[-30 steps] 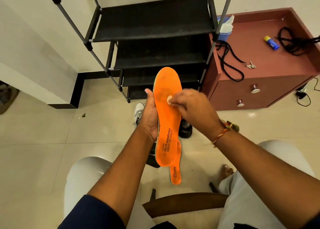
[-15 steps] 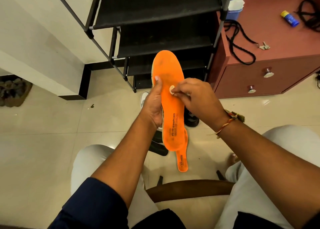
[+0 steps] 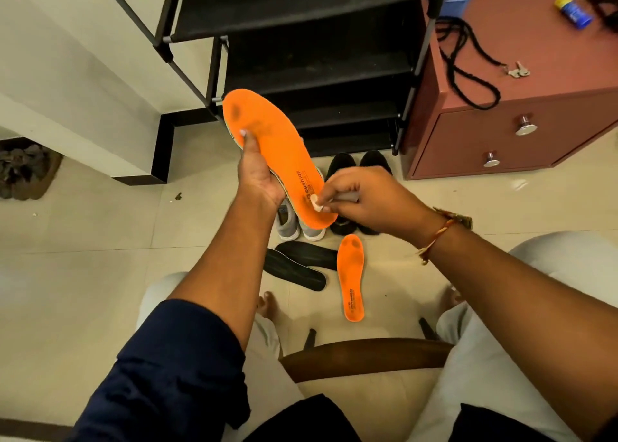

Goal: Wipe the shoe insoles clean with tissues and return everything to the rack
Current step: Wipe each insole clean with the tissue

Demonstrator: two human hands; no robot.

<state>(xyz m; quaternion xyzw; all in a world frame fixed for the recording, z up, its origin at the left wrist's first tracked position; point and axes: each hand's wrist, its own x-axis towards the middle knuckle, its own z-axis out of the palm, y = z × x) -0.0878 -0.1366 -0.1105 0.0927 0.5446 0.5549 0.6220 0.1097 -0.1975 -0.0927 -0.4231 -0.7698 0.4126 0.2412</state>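
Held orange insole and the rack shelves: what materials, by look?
Orange insole: likely foam with a matte fabric top, going by dark smudges and printed lettering. Rack shelves: apparently black matte fabric, dusty, on dark tubes, probably metal.

The floor (image 3: 83, 257) is cream tile. Near the chair, about the middle, one orange insole (image 3: 350, 277) lies flat, with two black insoles (image 3: 296, 272) just left of it, touching each other. A bit farther off, a pair of grey shoes (image 3: 288, 227) sits beside a pair of black shoes (image 3: 342, 165), right in front of the black rack (image 3: 301, 13), which stands on the tile too. A brown mat (image 3: 26, 170) lies at the far left. On the right, the reddish cabinet (image 3: 551, 50) has a black cord (image 3: 463, 73), keys (image 3: 518, 71) and a blue-and-yellow tube (image 3: 572, 10) on top.
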